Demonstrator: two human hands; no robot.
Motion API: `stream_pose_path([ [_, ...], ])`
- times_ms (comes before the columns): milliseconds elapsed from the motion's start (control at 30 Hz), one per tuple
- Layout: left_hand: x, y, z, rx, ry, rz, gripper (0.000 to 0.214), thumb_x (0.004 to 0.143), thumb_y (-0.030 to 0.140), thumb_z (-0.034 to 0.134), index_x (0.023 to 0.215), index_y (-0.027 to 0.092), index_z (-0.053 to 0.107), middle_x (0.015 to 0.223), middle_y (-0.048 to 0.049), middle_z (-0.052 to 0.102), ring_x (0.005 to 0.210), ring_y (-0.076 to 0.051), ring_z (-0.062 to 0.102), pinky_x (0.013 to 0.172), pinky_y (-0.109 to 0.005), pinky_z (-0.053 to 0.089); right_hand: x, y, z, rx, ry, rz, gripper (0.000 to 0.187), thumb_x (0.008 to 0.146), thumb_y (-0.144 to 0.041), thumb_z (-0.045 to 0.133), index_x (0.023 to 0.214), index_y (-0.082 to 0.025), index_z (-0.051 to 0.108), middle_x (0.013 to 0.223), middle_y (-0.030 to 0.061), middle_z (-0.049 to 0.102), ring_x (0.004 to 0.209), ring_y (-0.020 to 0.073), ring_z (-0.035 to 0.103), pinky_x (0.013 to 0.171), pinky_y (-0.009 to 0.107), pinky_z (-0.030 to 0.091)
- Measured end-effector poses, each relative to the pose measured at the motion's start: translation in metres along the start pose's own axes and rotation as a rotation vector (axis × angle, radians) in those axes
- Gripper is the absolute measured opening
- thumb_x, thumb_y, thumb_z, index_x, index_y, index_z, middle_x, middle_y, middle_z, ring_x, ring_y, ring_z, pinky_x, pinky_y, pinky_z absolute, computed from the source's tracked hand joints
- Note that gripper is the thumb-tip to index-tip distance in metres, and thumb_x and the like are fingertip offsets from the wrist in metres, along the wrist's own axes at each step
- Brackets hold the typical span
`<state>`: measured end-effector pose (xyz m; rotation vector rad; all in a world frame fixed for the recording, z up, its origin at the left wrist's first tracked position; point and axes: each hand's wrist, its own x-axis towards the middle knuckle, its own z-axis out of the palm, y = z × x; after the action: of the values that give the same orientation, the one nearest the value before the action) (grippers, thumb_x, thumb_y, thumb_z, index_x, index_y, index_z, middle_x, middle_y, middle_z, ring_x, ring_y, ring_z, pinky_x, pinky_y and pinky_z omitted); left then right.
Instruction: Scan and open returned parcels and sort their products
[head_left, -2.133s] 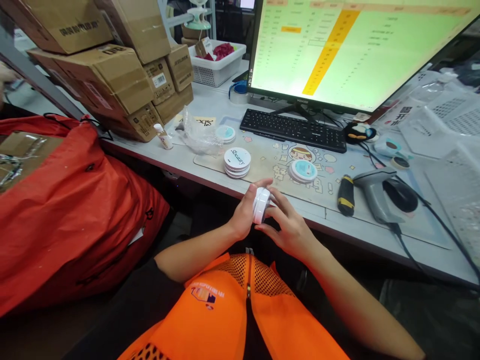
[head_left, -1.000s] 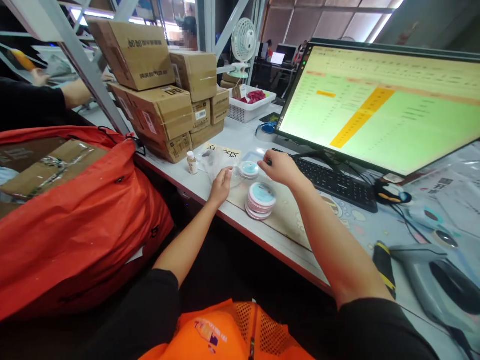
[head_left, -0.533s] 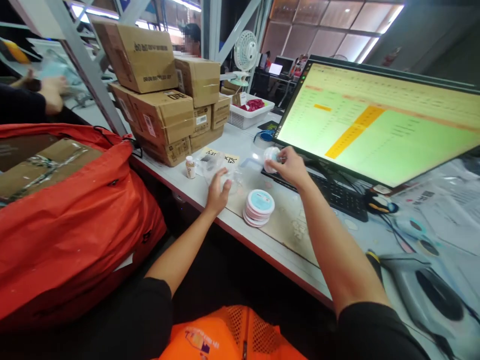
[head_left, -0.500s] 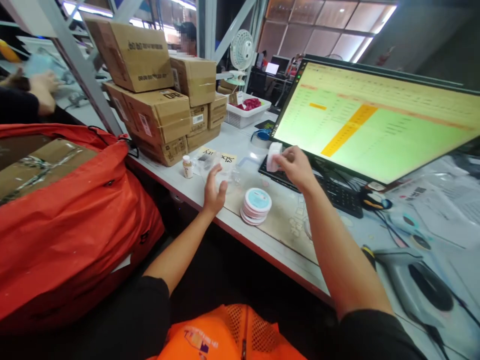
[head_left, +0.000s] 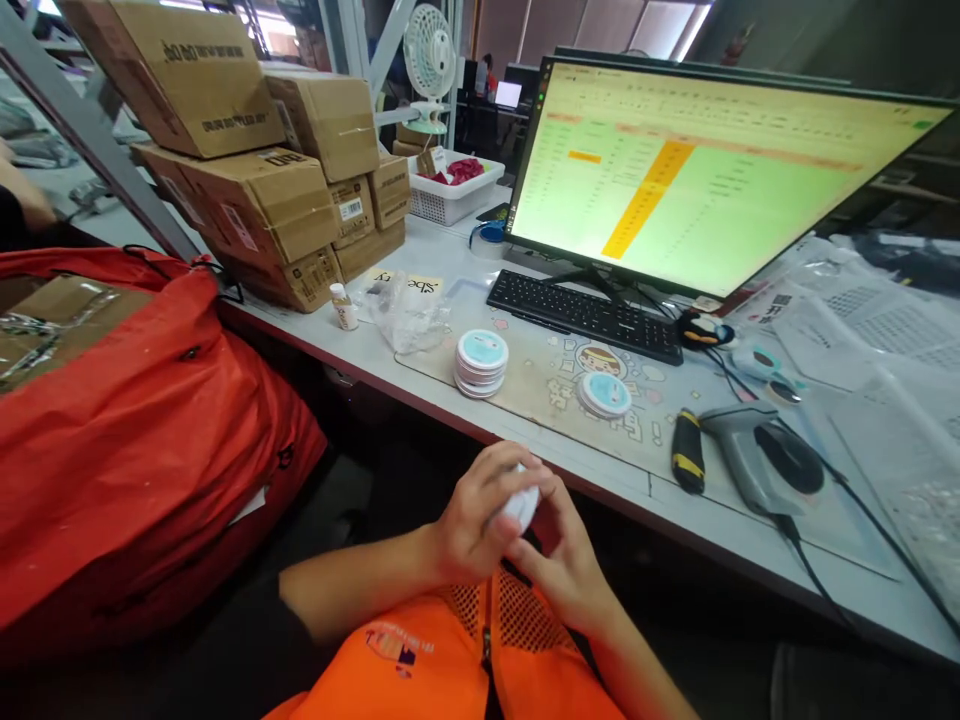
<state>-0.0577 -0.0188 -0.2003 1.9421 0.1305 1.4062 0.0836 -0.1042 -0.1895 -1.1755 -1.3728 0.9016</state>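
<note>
A pale desk point(head_left: 420, 390) runs across the view, with a bulging red bag point(head_left: 187, 470) at its left end and a wide monitor point(head_left: 675, 170) showing a spreadsheet at the back. Taped cardboard boxes point(head_left: 240, 210) are piled at the left, near a white plastic basket point(head_left: 457, 195). A black keyboard point(head_left: 585, 315) lies below the screen, and a grey barcode scanner point(head_left: 742, 450) rests at the right. Crumpled clear plastic wrap point(head_left: 409, 315) sits near the left edge of the mat. In front of the desk edge, the left hand point(head_left: 472, 515) and right hand point(head_left: 562, 555) close around a white round case point(head_left: 523, 503), pinching it between them, their fingers partly covering it. On the mat stand a taller stack of round cases point(head_left: 481, 363) and a lower stack point(head_left: 604, 395), both topped in light blue, well apart. A black-and-yellow box cutter point(head_left: 688, 452) lies just beside the scanner; a small white-capped bottle point(head_left: 344, 307) stands upright near the wrap.
</note>
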Motion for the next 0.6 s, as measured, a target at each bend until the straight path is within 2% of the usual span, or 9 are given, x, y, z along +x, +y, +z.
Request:
stream_pose_path([
  [100, -0.018, 0.008, 0.007, -0.13, 0.087, -0.327, 0.047, 0.11, 0.046, 0.037, 0.145, 0.026, 0.063, 0.138, -0.0139, 0.062, 0.132, -0.028, 0.058, 0.113, -0.047, 0.048, -0.011, 0.006, 0.001, -0.267, 0.041, -0.153, 0.03, 0.09, -0.036, 0.077, 0.108, -0.026, 0.054, 0.141, 0.0143, 0.056, 0.123, 0.0295, 0.066, 0.093, 0.042, 0.064],
  [167, -0.021, 0.012, 0.01, -0.208, 0.156, -0.52, 0.046, 0.109, 0.05, 0.042, 0.135, 0.025, 0.07, 0.136, -0.0127, 0.064, 0.129, -0.027, 0.059, 0.111, -0.043, 0.049, -0.014, 0.009, 0.0, -0.478, 0.026, -0.291, 0.03, 0.089, -0.029, 0.077, 0.109, -0.025, 0.054, 0.149, 0.0175, 0.05, 0.136, 0.0338, 0.059, 0.1, 0.047, 0.062],
  [300, -0.007, 0.011, 0.012, -0.517, 0.259, -0.979, 0.051, 0.099, 0.064, 0.059, 0.119, 0.02, 0.075, 0.113, -0.009, 0.072, 0.092, -0.019, 0.067, 0.08, -0.029, 0.055, -0.012, 0.01, -0.003, -0.763, -0.046, -0.505, 0.027, 0.088, -0.014, 0.072, 0.108, -0.023, 0.056, 0.15, 0.0202, 0.049, 0.142, 0.0363, 0.054, 0.105, 0.053, 0.061],
  [367, 0.002, 0.004, 0.008, -0.648, 0.265, -1.116, 0.054, 0.092, 0.068, 0.067, 0.114, 0.019, 0.076, 0.103, -0.0068, 0.072, 0.082, -0.016, 0.064, 0.072, -0.025, 0.052, -0.01, 0.008, -0.006, -0.824, -0.059, -0.569, 0.027, 0.086, -0.01, 0.07, 0.105, -0.023, 0.057, 0.148, 0.0188, 0.052, 0.145, 0.0376, 0.051, 0.108, 0.057, 0.059],
  [433, 0.009, -0.006, -0.002, -0.658, 0.284, -1.177, 0.058, 0.086, 0.072, 0.071, 0.104, 0.017, 0.077, 0.093, -0.0056, 0.07, 0.078, -0.015, 0.062, 0.07, -0.025, 0.051, -0.01, 0.004, -0.013, -0.835, -0.066, -0.604, 0.027, 0.084, -0.008, 0.069, 0.104, -0.024, 0.058, 0.147, 0.0165, 0.055, 0.145, 0.0376, 0.051, 0.11, 0.057, 0.057],
  [500, 0.014, -0.012, -0.015, -0.548, 0.293, -1.143, 0.06, 0.086, 0.075, 0.068, 0.098, 0.017, 0.076, 0.086, -0.0047, 0.066, 0.076, -0.016, 0.06, 0.071, -0.027, 0.052, -0.011, -0.001, -0.024, -0.741, -0.067, -0.556, 0.027, 0.084, -0.012, 0.073, 0.105, -0.025, 0.06, 0.147, 0.0146, 0.056, 0.143, 0.0366, 0.053, 0.11, 0.055, 0.057],
  [533, 0.016, -0.011, -0.022, -0.451, 0.266, -1.063, 0.058, 0.089, 0.075, 0.065, 0.098, 0.018, 0.076, 0.088, -0.0053, 0.066, 0.079, -0.017, 0.06, 0.075, -0.029, 0.053, -0.012, -0.003, -0.031, -0.63, -0.055, -0.488, 0.027, 0.085, -0.019, 0.076, 0.106, -0.026, 0.06, 0.148, 0.0143, 0.055, 0.142, 0.0361, 0.055, 0.109, 0.054, 0.057],
  [600, 0.02, -0.003, -0.035, -0.235, 0.12, -0.796, 0.052, 0.093, 0.071, 0.063, 0.102, 0.021, 0.076, 0.104, -0.0081, 0.065, 0.097, -0.021, 0.063, 0.09, -0.035, 0.054, -0.015, -0.007, -0.041, -0.31, -0.016, -0.284, 0.034, 0.087, -0.043, 0.079, 0.109, -0.028, 0.057, 0.145, 0.0145, 0.058, 0.13, 0.0347, 0.063, 0.099, 0.05, 0.062],
])
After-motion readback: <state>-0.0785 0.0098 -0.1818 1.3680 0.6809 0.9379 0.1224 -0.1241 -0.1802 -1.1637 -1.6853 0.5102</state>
